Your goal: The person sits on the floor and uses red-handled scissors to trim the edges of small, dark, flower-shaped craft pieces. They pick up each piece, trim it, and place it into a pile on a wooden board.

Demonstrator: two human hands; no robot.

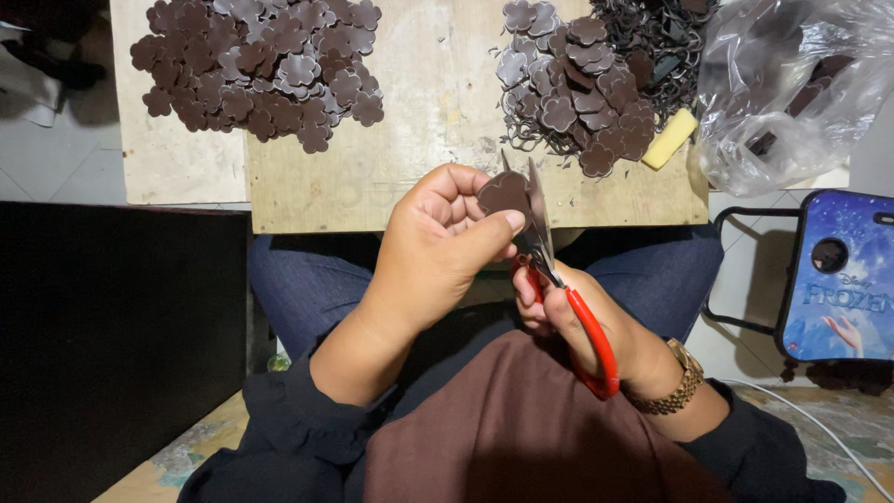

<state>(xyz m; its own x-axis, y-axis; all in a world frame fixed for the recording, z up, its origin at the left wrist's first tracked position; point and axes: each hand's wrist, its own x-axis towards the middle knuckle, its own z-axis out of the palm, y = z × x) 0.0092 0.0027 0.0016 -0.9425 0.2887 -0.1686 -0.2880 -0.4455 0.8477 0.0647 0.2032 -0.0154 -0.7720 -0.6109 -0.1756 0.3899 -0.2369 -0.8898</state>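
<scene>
Centrally in the frame, the left hand [438, 247] pinches a brown flower-shaped piece [503, 194] while the right hand [582, 321] closes its grip on red-handled scissors [549, 251], whose blades should hug the petal outline, below piles of pieces [256, 70] on the table [419, 177].

Up and right of our scissor grip lies a crumpled clear plastic bag [792, 88]; further right, level with it, stands a blue printed rectangular panel [847, 279].

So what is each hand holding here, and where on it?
Left hand pinches a dark brown flower-shaped piece at its lower edge; right hand grips the scissors by their red handles.
</scene>
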